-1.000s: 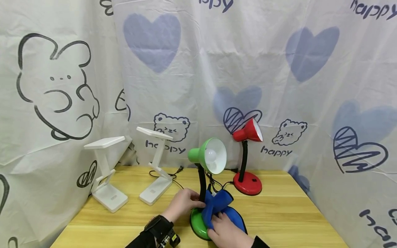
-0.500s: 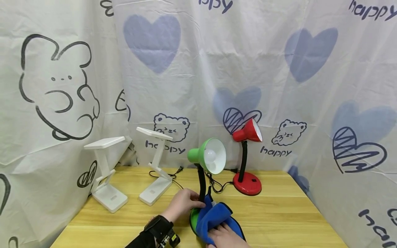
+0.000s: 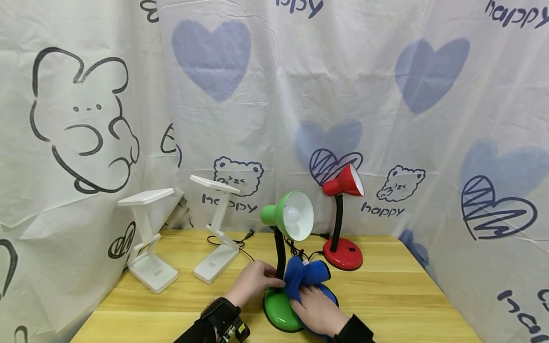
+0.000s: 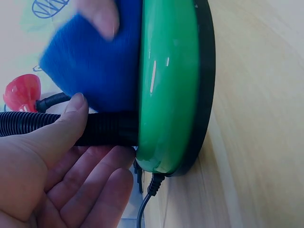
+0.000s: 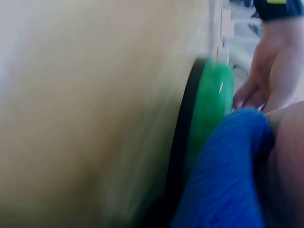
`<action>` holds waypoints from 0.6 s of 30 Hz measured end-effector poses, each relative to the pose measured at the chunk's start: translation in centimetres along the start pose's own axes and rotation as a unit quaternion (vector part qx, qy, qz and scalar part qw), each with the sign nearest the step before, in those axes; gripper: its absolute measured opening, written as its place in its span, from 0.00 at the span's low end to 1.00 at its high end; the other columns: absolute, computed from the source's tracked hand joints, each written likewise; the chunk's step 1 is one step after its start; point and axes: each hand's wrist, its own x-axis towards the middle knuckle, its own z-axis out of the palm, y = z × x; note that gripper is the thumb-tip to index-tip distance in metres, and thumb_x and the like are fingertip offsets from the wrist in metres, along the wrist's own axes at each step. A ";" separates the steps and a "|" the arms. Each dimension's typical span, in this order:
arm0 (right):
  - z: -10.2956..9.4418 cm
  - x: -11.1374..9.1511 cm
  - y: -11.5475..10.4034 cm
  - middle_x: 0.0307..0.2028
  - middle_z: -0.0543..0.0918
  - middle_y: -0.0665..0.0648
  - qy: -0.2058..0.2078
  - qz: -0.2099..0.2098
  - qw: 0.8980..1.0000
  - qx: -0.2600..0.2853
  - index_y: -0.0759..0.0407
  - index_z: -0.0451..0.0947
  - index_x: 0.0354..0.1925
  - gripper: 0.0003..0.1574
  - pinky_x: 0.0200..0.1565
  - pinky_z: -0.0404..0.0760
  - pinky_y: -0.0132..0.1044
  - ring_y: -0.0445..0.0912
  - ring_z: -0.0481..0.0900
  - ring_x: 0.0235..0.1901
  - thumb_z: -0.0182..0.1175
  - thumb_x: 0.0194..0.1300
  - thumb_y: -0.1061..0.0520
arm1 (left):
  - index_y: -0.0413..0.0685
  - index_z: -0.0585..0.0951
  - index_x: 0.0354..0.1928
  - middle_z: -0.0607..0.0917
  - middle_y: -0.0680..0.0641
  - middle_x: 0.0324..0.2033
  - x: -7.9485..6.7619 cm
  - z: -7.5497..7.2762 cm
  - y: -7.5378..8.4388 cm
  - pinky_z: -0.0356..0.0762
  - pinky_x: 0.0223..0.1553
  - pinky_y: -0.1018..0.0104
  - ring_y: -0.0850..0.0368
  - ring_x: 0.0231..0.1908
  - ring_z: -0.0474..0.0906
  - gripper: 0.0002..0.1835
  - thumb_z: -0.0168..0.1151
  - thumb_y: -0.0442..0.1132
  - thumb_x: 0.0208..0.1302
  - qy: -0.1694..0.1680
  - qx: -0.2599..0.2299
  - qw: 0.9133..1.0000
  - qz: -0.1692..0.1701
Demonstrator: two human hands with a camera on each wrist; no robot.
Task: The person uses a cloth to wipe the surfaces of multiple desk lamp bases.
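A green desk lamp (image 3: 285,312) with a round base, a black flexible neck (image 3: 279,252) and a white bulb stands upright on the table. My left hand (image 3: 254,283) grips the neck low down; in the left wrist view the thumb (image 4: 71,116) lies on one side and the fingers on the other. Over the right part of the base, my right hand (image 3: 318,307) holds a blue cloth (image 3: 305,275) with a dark edge, bunched up behind the fingers. The cloth (image 5: 228,175) hides part of the base in the right wrist view.
A red desk lamp (image 3: 343,255) stands behind, to the right. Two white folding lamps (image 3: 152,274) are at the left, the second white lamp (image 3: 216,264) nearer the middle. Black cords (image 3: 296,248) lie behind the green lamp. Printed curtains (image 3: 274,119) enclose the wooden table (image 3: 394,295).
The right hand slid the cloth toward the front left of the base, then back up and right, uncovering the green front. The left hand stayed at the neck.
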 end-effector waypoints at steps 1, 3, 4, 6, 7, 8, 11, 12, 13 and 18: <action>-0.1 0.4 0.3 0.66 0.73 0.59 -0.002 0.004 1.000 0.008 0.57 0.67 0.69 0.41 0.64 0.65 0.59 0.58 0.69 0.66 0.33 0.77 0.32 | 0.63 0.89 0.31 0.87 0.62 0.26 0.0 0.0 0.0 0.78 0.34 0.65 0.65 0.30 0.81 0.06 0.73 0.53 0.55 -0.001 0.000 1.000 0.000; -0.2 1.0 0.7 0.66 0.72 0.61 -0.008 0.011 1.000 0.024 0.58 0.66 0.70 0.41 0.64 0.65 0.59 0.59 0.68 0.66 0.33 0.77 0.33 | 0.64 0.88 0.30 0.87 0.62 0.26 0.0 0.1 0.0 0.78 0.33 0.65 0.65 0.30 0.81 0.06 0.73 0.53 0.55 -0.001 0.000 1.000 0.000; -0.2 1.2 0.8 0.67 0.71 0.62 -0.010 0.013 0.999 0.032 0.58 0.66 0.70 0.41 0.65 0.64 0.59 0.59 0.67 0.67 0.33 0.77 0.33 | 0.64 0.88 0.30 0.87 0.62 0.25 -0.1 0.1 0.0 0.78 0.33 0.65 0.65 0.29 0.81 0.06 0.73 0.53 0.54 -0.001 0.000 1.000 -0.001; -0.2 1.5 1.0 0.68 0.69 0.63 -0.017 0.013 0.999 0.042 0.59 0.64 0.71 0.42 0.66 0.63 0.59 0.60 0.65 0.68 0.33 0.77 0.33 | 0.64 0.88 0.30 0.87 0.62 0.25 -0.1 0.1 0.0 0.78 0.33 0.65 0.64 0.29 0.81 0.06 0.73 0.53 0.54 -0.001 -0.001 1.000 -0.002; -0.2 1.5 1.0 0.68 0.69 0.63 -0.018 0.009 0.999 0.042 0.59 0.64 0.71 0.42 0.66 0.63 0.59 0.60 0.65 0.68 0.33 0.77 0.33 | 0.64 0.88 0.30 0.87 0.62 0.25 0.0 0.2 0.0 0.78 0.33 0.65 0.65 0.29 0.81 0.06 0.73 0.53 0.54 -0.001 0.000 1.000 -0.003; -0.1 1.5 1.1 0.69 0.68 0.63 -0.016 0.003 0.999 0.037 0.59 0.63 0.71 0.41 0.66 0.63 0.59 0.59 0.65 0.69 0.33 0.77 0.33 | 0.64 0.88 0.30 0.87 0.62 0.25 0.0 0.2 0.0 0.78 0.34 0.65 0.65 0.30 0.81 0.06 0.73 0.53 0.54 0.000 0.000 1.000 -0.003; -0.1 1.1 0.8 0.69 0.67 0.62 -0.019 -0.006 1.000 0.022 0.59 0.62 0.72 0.40 0.67 0.61 0.61 0.59 0.63 0.70 0.35 0.77 0.34 | 0.64 0.88 0.30 0.87 0.62 0.26 0.1 0.1 0.0 0.78 0.35 0.64 0.65 0.30 0.81 0.06 0.73 0.54 0.54 0.000 0.001 1.000 -0.004; -0.1 0.9 0.5 0.70 0.67 0.62 -0.018 -0.008 1.000 0.020 0.59 0.62 0.72 0.40 0.67 0.60 0.61 0.59 0.62 0.70 0.35 0.77 0.35 | 0.64 0.88 0.30 0.87 0.62 0.26 0.1 0.1 0.0 0.78 0.35 0.64 0.65 0.30 0.81 0.06 0.73 0.54 0.54 0.000 0.002 1.000 -0.004; 0.0 0.7 0.2 0.70 0.67 0.61 -0.017 -0.010 1.000 0.016 0.59 0.62 0.72 0.39 0.67 0.59 0.61 0.59 0.62 0.70 0.35 0.77 0.35 | 0.64 0.88 0.30 0.87 0.62 0.26 0.1 0.1 0.0 0.78 0.35 0.64 0.65 0.30 0.81 0.07 0.73 0.54 0.54 0.000 0.003 1.000 -0.004; 0.3 -0.6 -2.0 0.65 0.73 0.61 -0.024 -0.002 1.000 0.001 0.60 0.69 0.67 0.38 0.64 0.63 0.61 0.58 0.68 0.66 0.37 0.77 0.36 | 0.64 0.88 0.30 0.87 0.62 0.26 0.0 0.1 0.0 0.78 0.35 0.64 0.65 0.31 0.81 0.08 0.73 0.56 0.54 0.002 0.008 1.000 -0.003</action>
